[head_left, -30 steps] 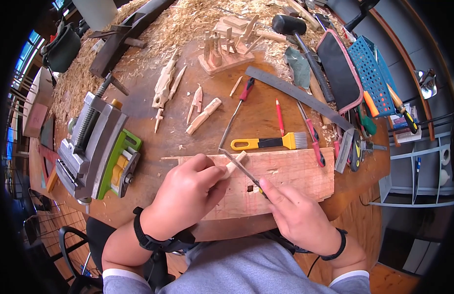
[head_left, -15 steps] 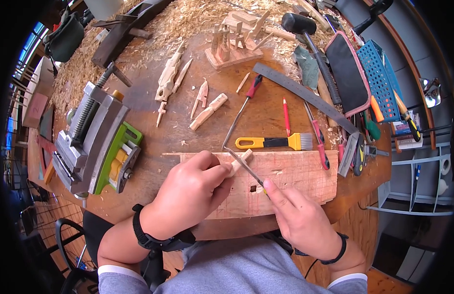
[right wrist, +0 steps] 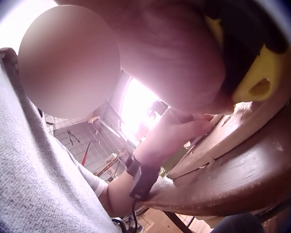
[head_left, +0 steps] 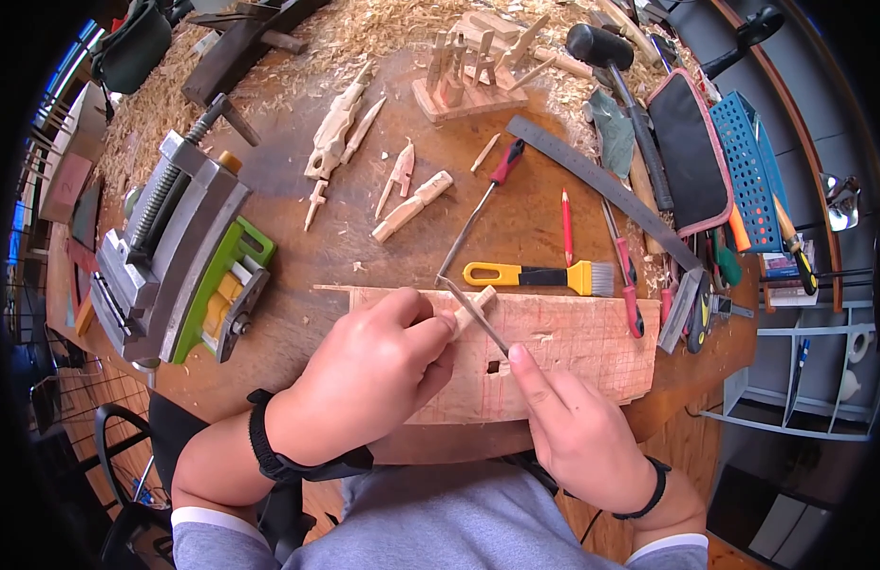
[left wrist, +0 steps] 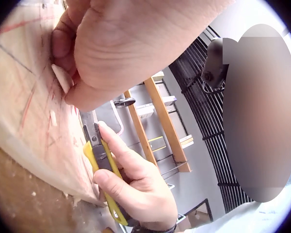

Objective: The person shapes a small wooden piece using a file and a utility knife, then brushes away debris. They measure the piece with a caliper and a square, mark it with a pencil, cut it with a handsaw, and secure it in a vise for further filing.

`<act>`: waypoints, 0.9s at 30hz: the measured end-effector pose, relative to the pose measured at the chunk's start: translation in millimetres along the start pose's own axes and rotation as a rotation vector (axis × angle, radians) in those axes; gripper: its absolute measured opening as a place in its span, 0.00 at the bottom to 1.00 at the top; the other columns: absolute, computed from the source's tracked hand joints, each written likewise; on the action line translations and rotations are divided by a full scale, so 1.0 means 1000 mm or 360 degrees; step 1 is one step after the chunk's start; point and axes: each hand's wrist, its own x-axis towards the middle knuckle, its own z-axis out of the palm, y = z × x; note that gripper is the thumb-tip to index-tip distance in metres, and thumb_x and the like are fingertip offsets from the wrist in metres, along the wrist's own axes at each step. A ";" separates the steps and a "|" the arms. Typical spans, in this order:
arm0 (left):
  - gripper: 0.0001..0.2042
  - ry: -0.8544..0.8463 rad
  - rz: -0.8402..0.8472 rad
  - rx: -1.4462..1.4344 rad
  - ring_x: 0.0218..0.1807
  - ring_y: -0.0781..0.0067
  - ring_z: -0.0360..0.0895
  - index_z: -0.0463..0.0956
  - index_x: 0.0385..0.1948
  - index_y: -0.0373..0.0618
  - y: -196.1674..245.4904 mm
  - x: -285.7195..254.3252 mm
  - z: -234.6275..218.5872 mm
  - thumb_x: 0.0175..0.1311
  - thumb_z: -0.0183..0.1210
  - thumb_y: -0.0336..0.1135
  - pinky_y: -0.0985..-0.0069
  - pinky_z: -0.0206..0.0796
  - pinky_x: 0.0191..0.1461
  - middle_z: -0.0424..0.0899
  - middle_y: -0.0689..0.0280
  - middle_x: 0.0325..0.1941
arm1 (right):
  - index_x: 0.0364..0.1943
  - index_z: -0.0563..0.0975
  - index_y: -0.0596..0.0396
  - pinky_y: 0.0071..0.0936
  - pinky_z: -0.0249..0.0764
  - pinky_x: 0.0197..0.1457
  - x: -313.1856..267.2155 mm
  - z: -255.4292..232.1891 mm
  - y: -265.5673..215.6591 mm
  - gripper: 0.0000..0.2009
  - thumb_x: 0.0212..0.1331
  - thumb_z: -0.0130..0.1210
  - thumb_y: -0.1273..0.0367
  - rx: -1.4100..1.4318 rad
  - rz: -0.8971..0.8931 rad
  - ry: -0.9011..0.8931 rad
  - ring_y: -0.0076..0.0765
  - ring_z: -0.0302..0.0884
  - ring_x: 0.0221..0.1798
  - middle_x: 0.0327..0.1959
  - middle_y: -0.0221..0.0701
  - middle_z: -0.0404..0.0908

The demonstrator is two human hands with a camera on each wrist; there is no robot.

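My left hand pinches a small pale wood piece over a flat board marked with red pencil lines. One end of the piece sticks out past the fingertips; the rest is hidden by the hand. My right hand grips a utility knife with a yellow and black handle, the forefinger stretched along it. Its long metal blade slants up and left across the wood piece in the head view. A square hole in the board lies just below the blade.
A grey vise stands at left. Beyond the board lie a yellow-handled brush, a red pencil, a metal square, a red-handled tool and carved wood pieces. A mallet and shavings lie farther back.
The head view has shifted, so the bench things sit slightly differently in it. Both hands keep their hold, with the blade still across the wood piece.
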 end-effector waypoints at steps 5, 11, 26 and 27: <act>0.10 0.0014 -0.0016 0.0002 0.30 0.56 0.79 0.80 0.36 0.42 0.001 0.000 0.000 0.50 0.67 0.25 0.64 0.73 0.34 0.79 0.58 0.31 | 0.71 0.63 0.59 0.37 0.76 0.38 0.000 0.002 0.006 0.35 0.53 0.56 0.79 0.0048 -0.0083 0.0061 0.42 0.74 0.33 0.34 0.37 0.71; 0.10 0.0011 -0.0048 0.0034 0.29 0.55 0.79 0.79 0.32 0.41 0.008 0.005 -0.002 0.48 0.69 0.26 0.65 0.73 0.32 0.77 0.58 0.29 | 0.69 0.65 0.58 0.39 0.76 0.41 -0.008 -0.028 0.027 0.32 0.58 0.59 0.75 0.0102 0.0117 0.0338 0.47 0.77 0.37 0.35 0.39 0.75; 0.11 0.0039 -0.0234 0.0074 0.24 0.57 0.76 0.74 0.28 0.41 0.012 0.004 -0.001 0.48 0.69 0.29 0.66 0.68 0.27 0.74 0.59 0.24 | 0.55 0.75 0.61 0.41 0.73 0.53 -0.017 -0.022 0.070 0.21 0.56 0.62 0.70 0.0091 -0.0017 0.0558 0.50 0.75 0.48 0.44 0.41 0.73; 0.11 0.0046 -0.0241 0.0056 0.24 0.58 0.75 0.74 0.27 0.40 0.011 0.004 -0.001 0.48 0.69 0.28 0.66 0.68 0.27 0.74 0.59 0.24 | 0.53 0.77 0.59 0.38 0.76 0.48 -0.018 -0.018 0.078 0.19 0.59 0.63 0.68 0.0038 -0.0057 0.0627 0.47 0.78 0.44 0.43 0.39 0.76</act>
